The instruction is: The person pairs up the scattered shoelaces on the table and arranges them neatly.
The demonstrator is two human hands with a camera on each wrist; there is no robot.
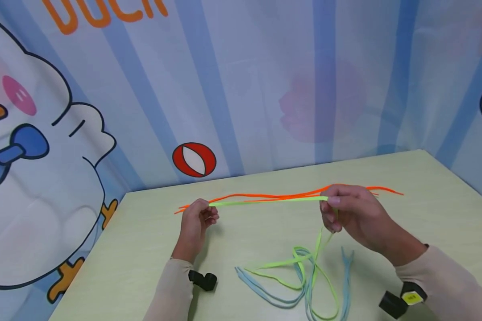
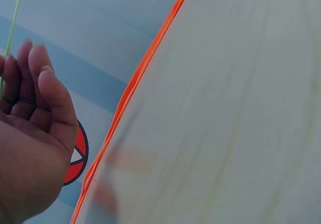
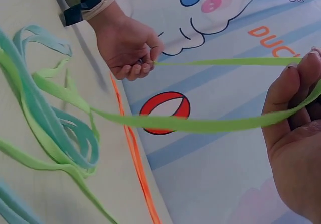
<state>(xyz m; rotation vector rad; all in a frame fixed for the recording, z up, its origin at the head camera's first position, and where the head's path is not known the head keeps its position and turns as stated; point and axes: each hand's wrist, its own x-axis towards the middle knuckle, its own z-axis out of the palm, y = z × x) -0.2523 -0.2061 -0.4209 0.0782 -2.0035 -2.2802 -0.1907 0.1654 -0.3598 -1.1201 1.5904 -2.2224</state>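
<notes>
Your left hand [image 1: 193, 227] and right hand [image 1: 361, 216] pinching green lace [image 1: 265, 201] straight, orange laces [image 1: 245, 195] at 12 o'clock, blue laces [image 1: 346, 276] at 5

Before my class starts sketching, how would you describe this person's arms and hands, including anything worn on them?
The left hand and right hand wear no gloves. The left sleeve and right sleeve are long, plain and pale beige. Each wrist carries a small, blocky black camera: the left wrist camera and the right wrist camera, which has a yellow label beside it.
</notes>
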